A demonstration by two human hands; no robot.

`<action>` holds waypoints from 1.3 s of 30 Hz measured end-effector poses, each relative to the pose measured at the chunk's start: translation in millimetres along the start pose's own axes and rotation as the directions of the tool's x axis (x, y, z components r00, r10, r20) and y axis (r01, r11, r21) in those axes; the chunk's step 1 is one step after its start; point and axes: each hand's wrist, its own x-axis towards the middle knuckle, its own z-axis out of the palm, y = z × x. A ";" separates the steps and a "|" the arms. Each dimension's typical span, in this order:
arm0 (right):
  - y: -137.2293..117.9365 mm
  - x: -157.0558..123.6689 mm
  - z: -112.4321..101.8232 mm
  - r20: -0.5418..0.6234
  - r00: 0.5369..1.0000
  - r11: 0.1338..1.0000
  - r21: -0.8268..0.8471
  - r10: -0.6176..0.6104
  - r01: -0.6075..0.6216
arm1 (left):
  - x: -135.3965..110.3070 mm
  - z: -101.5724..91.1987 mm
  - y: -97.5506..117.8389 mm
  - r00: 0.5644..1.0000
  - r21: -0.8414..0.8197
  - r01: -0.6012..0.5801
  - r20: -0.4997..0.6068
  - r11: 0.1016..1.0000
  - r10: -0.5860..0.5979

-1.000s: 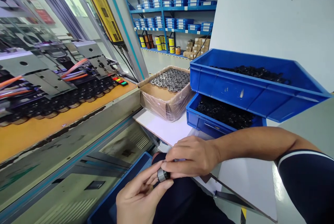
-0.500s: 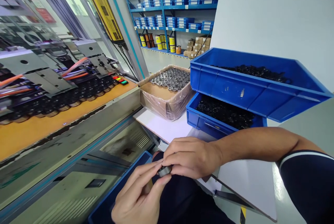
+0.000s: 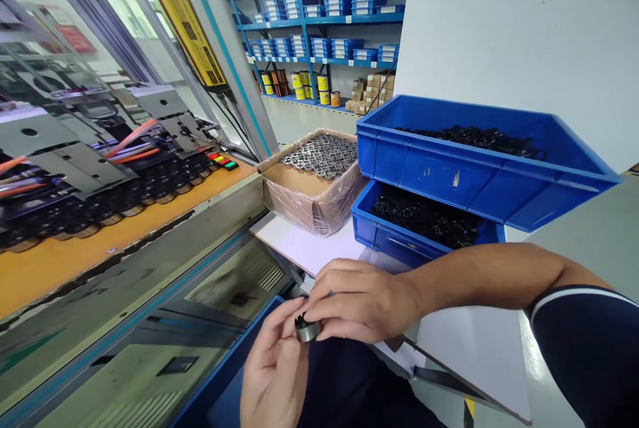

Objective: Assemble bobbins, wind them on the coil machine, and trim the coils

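A small metal ring with a black insert [image 3: 306, 329] is pinched between both hands, low in the middle of the view above my lap. My left hand [image 3: 275, 369] comes up from below, its fingertips closed round the ring's left side. My right hand [image 3: 360, 299] reaches in from the right, fingers curled over the ring's top and right side. My right forearm [image 3: 494, 271] lies across the white table [image 3: 319, 248].
A cardboard box of shiny metal rings [image 3: 314, 178] stands on the white table. Two stacked blue bins of black parts [image 3: 479, 168] sit to its right. A machine with an orange deck and rows of black parts [image 3: 114, 202] runs along the left. Blue shelving [image 3: 324, 35] stands behind.
The ring has turned in my fingers and its black insert now shows on top. My left hand has shifted slightly right and up. The view has panned a little to the right.
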 end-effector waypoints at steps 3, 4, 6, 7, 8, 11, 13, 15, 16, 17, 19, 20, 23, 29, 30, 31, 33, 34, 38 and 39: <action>-1.3 -0.1 -1.0 0.038 0.999 1.000 -0.002 0.010 -0.010 | 2.7 -11.3 0.7 0.923 0.329 -0.383 0.115 0.863 0.366; -1.9 -0.1 -1.2 0.049 0.999 1.000 0.002 0.012 -0.012 | 3.7 -14.5 1.4 0.874 0.407 -0.484 0.184 0.775 0.449; -3.1 0.1 -1.6 0.065 0.998 1.000 0.006 0.008 -0.008 | 5.1 -18.8 2.5 0.791 0.493 -0.606 0.290 0.624 0.539; -3.6 0.2 -2.0 0.071 0.998 1.000 0.006 0.003 -0.003 | 5.5 -19.9 2.7 0.765 0.514 -0.635 0.312 0.577 0.563; -3.9 0.4 -2.4 0.075 0.997 1.000 0.005 -0.004 0.003 | 5.6 -20.2 2.6 0.751 0.528 -0.647 0.312 0.551 0.582; -4.9 1.1 -4.3 0.093 0.995 1.000 -0.004 -0.017 0.018 | 5.0 -17.7 1.7 0.760 0.534 -0.629 0.268 0.565 0.592; -6.6 1.7 -5.1 0.121 0.993 1.000 -0.024 0.002 0.001 | 3.7 -13.6 1.9 0.814 0.503 -0.569 0.229 0.651 0.535; -9.3 2.3 -4.5 0.170 0.985 0.998 -0.059 0.024 -0.014 | 1.8 -8.9 2.9 0.891 0.427 -0.452 0.174 0.783 0.419; -10.7 2.7 -3.9 0.192 0.981 0.997 -0.074 0.024 -0.010 | 0.9 -6.7 3.8 0.929 0.393 -0.370 0.153 0.842 0.337; -11.8 3.3 -3.6 0.214 0.977 0.996 -0.085 0.017 0.001 | 0.6 -5.2 5.2 0.956 0.378 -0.291 0.143 0.879 0.255; -11.7 4.6 -5.7 0.240 0.971 0.993 -0.108 -0.014 0.041 | 3.5 -6.0 11.4 0.983 0.458 -0.173 0.131 0.872 0.126; -9.9 5.1 -9.2 0.248 0.968 0.990 -0.131 -0.027 0.061 | 7.7 -9.6 17.1 0.989 0.533 -0.142 0.115 0.834 0.095; 6.9 2.6 -31.6 0.254 0.967 0.953 -0.286 -0.021 0.096 | 35.4 -38.5 49.2 0.988 0.719 -0.110 0.002 0.686 0.157; 77.7 -40.5 -87.0 0.156 0.952 0.803 -0.582 0.265 -0.128 | 138.9 -146.1 138.4 0.905 0.918 0.183 -0.297 0.351 0.306; 87.5 -49.9 -90.1 0.126 0.940 0.793 -0.579 0.317 -0.190 | 154.5 -160.1 147.3 0.896 0.923 0.237 -0.328 0.303 0.299; 95.4 -58.4 -91.0 0.108 0.926 0.791 -0.562 0.362 -0.243 | 168.1 -171.4 153.4 0.889 0.923 0.279 -0.353 0.267 0.291; 105.0 -71.1 -88.1 0.116 0.894 0.797 -0.512 0.433 -0.320 | 188.6 -186.3 157.7 0.876 0.914 0.337 -0.392 0.224 0.281; 107.0 -74.9 -85.4 0.136 0.878 0.802 -0.489 0.458 -0.343 | 195.6 -190.7 157.1 0.869 0.909 0.355 -0.407 0.217 0.282; 104.4 -79.1 -78.1 0.188 0.846 0.816 -0.430 0.499 -0.385 | 200.3 -195.1 147.8 0.846 0.899 0.354 -0.425 0.258 0.321; 102.8 -78.9 -78.0 0.191 0.841 0.814 -0.428 0.506 -0.392 | 194.3 -194.0 144.9 0.845 0.900 0.334 -0.417 0.279 0.334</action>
